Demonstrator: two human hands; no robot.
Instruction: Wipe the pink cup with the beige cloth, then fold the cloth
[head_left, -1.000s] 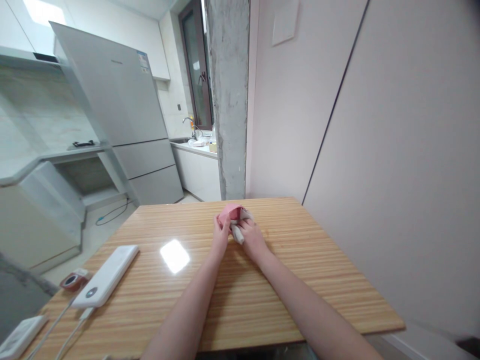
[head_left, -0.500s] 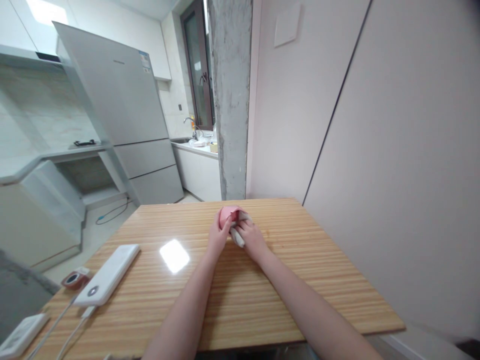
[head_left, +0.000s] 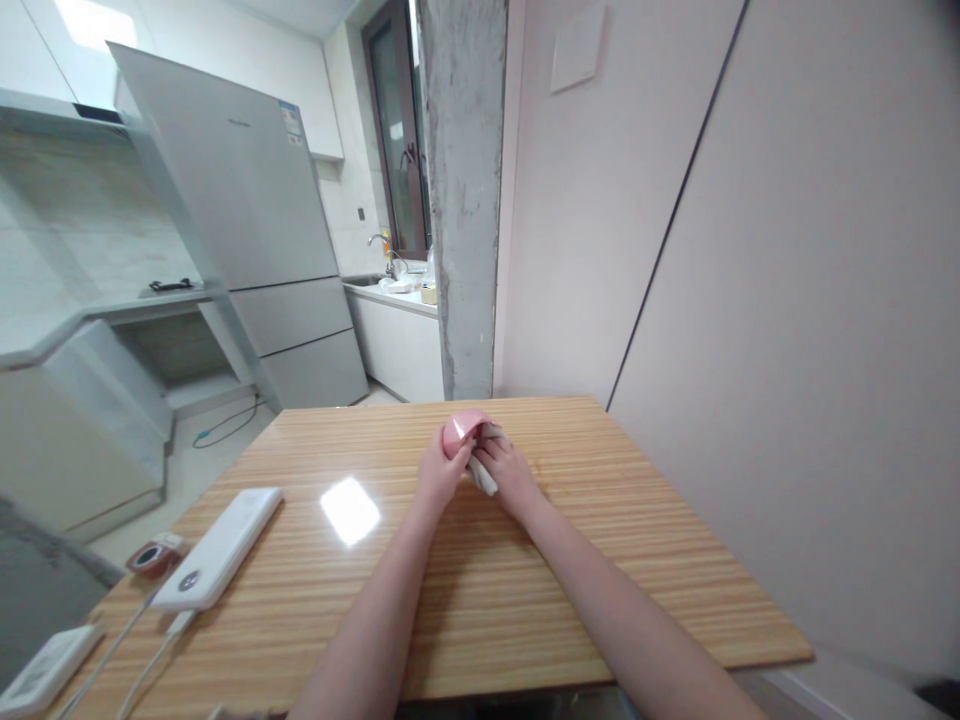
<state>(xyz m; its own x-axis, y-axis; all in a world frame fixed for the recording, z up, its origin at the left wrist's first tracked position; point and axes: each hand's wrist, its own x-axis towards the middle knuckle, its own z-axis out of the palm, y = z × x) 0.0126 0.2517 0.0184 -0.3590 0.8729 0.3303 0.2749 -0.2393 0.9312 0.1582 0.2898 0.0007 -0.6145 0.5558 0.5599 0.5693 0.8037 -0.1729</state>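
Both of your hands close on one small soft bundle: your left hand (head_left: pixel 439 470) curls its fingers around the rounded pink cloth (head_left: pixel 459 433), and your right hand (head_left: pixel 508 470) pinches the pale, limp roll (head_left: pixel 482 478) poking out beneath your fingertips. Under your knuckles lies the glossy, striped wooden table (head_left: pixel 637 560).

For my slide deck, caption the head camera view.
Both hands, left hand and right hand, grip a small pink-and-white bundle over a wooden table.

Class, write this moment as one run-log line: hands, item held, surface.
left hand: grips pink cloth | right hand: grips white cloth | both above wooden table | power bank: lying left
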